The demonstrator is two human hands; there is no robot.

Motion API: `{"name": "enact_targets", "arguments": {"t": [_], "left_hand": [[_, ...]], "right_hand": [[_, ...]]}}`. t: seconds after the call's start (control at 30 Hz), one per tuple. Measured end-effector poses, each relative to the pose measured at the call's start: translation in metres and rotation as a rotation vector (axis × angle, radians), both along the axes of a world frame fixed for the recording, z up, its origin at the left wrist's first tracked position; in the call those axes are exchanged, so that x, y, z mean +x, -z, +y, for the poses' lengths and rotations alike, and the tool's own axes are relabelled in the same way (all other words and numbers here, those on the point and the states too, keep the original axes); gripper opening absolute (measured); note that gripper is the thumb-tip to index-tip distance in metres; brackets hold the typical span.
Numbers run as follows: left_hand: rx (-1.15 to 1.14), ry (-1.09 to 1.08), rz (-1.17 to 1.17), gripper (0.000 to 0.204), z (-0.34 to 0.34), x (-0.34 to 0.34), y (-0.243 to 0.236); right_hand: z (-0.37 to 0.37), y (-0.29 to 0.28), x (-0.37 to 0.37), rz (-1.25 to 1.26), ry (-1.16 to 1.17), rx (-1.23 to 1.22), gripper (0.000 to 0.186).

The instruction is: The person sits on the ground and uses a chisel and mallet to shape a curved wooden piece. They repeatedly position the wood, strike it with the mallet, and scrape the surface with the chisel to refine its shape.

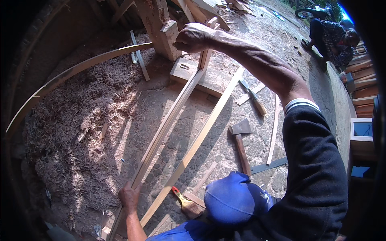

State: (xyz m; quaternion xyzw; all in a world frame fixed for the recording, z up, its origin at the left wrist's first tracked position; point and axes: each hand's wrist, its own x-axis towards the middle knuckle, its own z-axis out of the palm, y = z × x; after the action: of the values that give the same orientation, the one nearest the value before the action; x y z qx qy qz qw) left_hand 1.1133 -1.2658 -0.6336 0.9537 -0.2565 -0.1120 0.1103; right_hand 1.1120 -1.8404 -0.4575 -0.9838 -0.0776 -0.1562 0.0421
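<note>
My right hand (191,38) is closed in a fist beside a wooden post (150,20), above a wooden block (185,74); whatever it holds is hidden. Short upright pieces stand under my wrist, where long narrow strips (165,128) end. My left hand (129,195) grips these strips at the lower left. A paler lath (205,136) lies alongside. To their right are a hatchet (240,142) and a long blade with a wooden handle (259,105). A paintbrush (191,207) lies near a blue cap (229,197) at the bottom, with blue fabric below it.
Wood shavings (64,168) cover the left ground beneath a curved wooden strip (80,63). At the upper right another person (333,44) in a checked shirt crouches near a motorbike (309,13). Stacked timber (360,80) and a framed pane (362,128) line the right side.
</note>
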Motion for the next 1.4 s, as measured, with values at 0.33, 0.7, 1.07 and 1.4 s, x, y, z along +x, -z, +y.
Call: {"name": "enact_targets", "arguments": {"t": [0.33, 0.7, 1.07, 1.4], "left_hand": [[0.073, 0.018, -0.013, 0.040, -0.005, 0.001, 0.000], [0.023, 0.070, -0.081, 0.043, -0.006, 0.001, 0.000], [0.019, -0.021, 0.051, 0.042, 0.004, -0.003, 0.001], [-0.459, 0.062, -0.443, 0.039, 0.077, -0.006, -0.014]], "right_hand": [[-0.007, 0.005, -0.009, -0.075, -0.117, -0.127, 0.036], [0.050, 0.020, -0.010, -0.190, -0.332, 0.104, 0.038], [0.361, 0.190, -0.015, 0.426, -0.705, 0.137, 0.080], [0.381, 0.193, 0.000, 0.500, -0.539, 0.034, 0.040]]}}
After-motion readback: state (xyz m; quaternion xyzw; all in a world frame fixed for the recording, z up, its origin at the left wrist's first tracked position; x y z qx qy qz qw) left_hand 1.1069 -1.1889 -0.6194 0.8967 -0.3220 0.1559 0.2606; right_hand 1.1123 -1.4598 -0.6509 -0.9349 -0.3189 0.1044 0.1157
